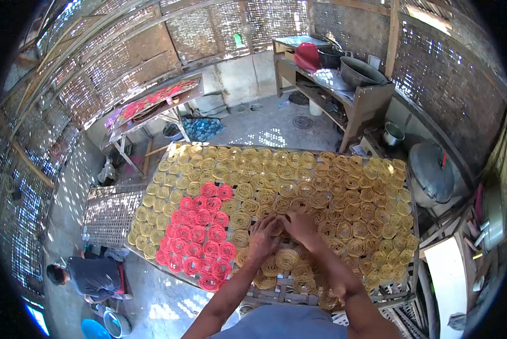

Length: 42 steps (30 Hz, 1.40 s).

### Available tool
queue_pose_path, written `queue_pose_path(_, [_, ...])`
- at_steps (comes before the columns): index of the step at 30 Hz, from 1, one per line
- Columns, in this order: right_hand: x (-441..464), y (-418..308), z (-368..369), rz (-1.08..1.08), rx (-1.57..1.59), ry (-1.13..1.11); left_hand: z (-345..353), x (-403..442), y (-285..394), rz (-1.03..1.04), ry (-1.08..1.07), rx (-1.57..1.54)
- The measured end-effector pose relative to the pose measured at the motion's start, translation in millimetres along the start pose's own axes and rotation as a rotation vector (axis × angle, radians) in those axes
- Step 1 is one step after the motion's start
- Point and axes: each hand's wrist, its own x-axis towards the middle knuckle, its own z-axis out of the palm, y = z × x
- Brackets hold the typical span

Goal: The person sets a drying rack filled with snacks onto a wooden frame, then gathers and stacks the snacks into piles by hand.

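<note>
Bench [283,295] has pink noodle coils [197,233] at 9 o'clock of L hand [263,236] & R hand [300,226], both at yellow coil [276,227]; can't tell grip; prob best go soft.

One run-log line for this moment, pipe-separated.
left hand: at yellow coils | right hand: at yellow coils, beside left | red coils: left of both hands | grip: unclear

Coils [287,259] cover the table [283,295], the left hand [263,238] and right hand [300,225] on those near the middle. Behind it stand a bench [188,95], left, and a counter [373,104], right, bearing a pot [355,77]. A lid [432,172] is right of the table; left, a person [98,277] beside a basin [106,319].
</note>
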Motion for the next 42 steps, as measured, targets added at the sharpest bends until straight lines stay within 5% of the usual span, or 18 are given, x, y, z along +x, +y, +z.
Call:
queue_pose_path(10, [-15.5, 0.9, 6.9, -0.029, 0.088, -0.034, -9.6, -12.3, 16.3, -0.108, 0.191, -0.234])
queue_pose_path(13, [-22.6, 0.4, 4.3, -0.066, -0.018, -0.133, -16.9, -4.0, 19.5, -0.145, 0.44, -0.246])
queue_pose_path(16, [-32.4, -25.0, -6.8, -0.045, -0.146, -0.121, -21.0, -6.4, 8.6, -0.458, 0.432, -0.376])
queue_pose_path(22, [-30.4, -14.8, 25.3, -0.312, -0.261, 0.019, -21.2, -9.0, -5.2, -0.61, 0.555, -0.315])
queue_pose_path(26, [-21.0, -24.2, 9.3, -0.112, 0.102, -0.264, -35.1, -33.8, 5.5, -0.434, 0.587, 0.187])
queue_pose_path(27, [-14.5, -14.4, 16.1, 0.035, 0.441, -0.322, -47.1, -38.4, 22.5, -0.461, 0.574, 0.236])
queue_pose_path(29, [-9.9, -28.0, 12.4, 0.054, 0.552, -0.38, -53.4, -49.7, 19.8, -0.347, 0.552, 0.364])
queue_pose_path(30, [-10.7, -42.6, -2.5, -0.098, 0.34, -0.352, -48.2, -54.5, 11.5, -0.206, 0.534, 0.444])
queue_pose_path(31, [0.0, -34.4, 8.0, -0.081, 0.381, -0.371, -26.5, -56.4, 1.5, -0.295, 0.561, -0.113])
queue_pose_path(33, [8.6, -48.1, -5.7, -0.099, 0.446, -0.45, -25.3, -70.2, 7.0, -0.388, 0.556, -0.415])
queue_pose_path(39, [50.8, -38.5, 16.6, -0.301, 0.672, -0.24, -22.1, -63.6, 46.9, -0.332, 0.525, -0.425])
queue_pose_path(42, [20.5, -91.1, -35.1, -0.155, 0.461, -0.087, -26.8, -49.8, 65.4, -0.057, 0.46, -0.842])
